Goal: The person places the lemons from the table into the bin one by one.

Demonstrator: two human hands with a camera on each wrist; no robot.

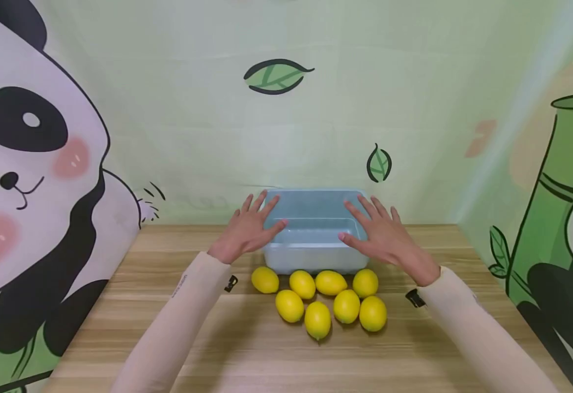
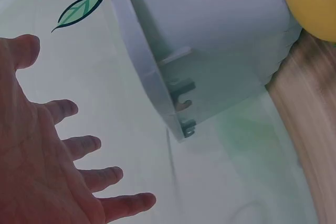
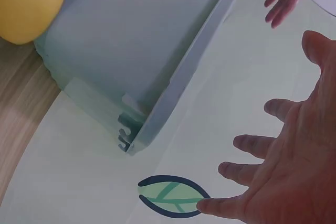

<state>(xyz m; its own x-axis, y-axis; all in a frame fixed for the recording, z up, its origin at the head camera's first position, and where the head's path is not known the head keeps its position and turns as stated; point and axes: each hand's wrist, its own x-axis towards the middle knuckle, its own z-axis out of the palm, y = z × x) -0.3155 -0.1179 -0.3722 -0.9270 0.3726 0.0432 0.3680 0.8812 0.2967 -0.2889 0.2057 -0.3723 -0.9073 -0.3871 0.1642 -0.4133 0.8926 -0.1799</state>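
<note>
A light blue plastic bin (image 1: 316,257) stands at the back of the wooden table, its inside facing up. My left hand (image 1: 249,226), fingers spread, hovers over the bin's left end. Over the right end my right hand (image 1: 380,232) is spread the same way. Both wrist views show a gap between the palms and the bin's rim (image 2: 144,72), and neither hand holds anything. Several yellow lemons (image 1: 317,320) lie in two loose rows along the bin's front; one lemon (image 3: 31,3) looms large in the right wrist view.
The wooden table (image 1: 208,349) ends at a pale green cloth backdrop (image 1: 193,109) printed with leaves, pandas and bamboo. The bin stands close to that backdrop. A small black clip (image 1: 416,298) hangs by the right sleeve, and another clip (image 1: 231,283) by the left.
</note>
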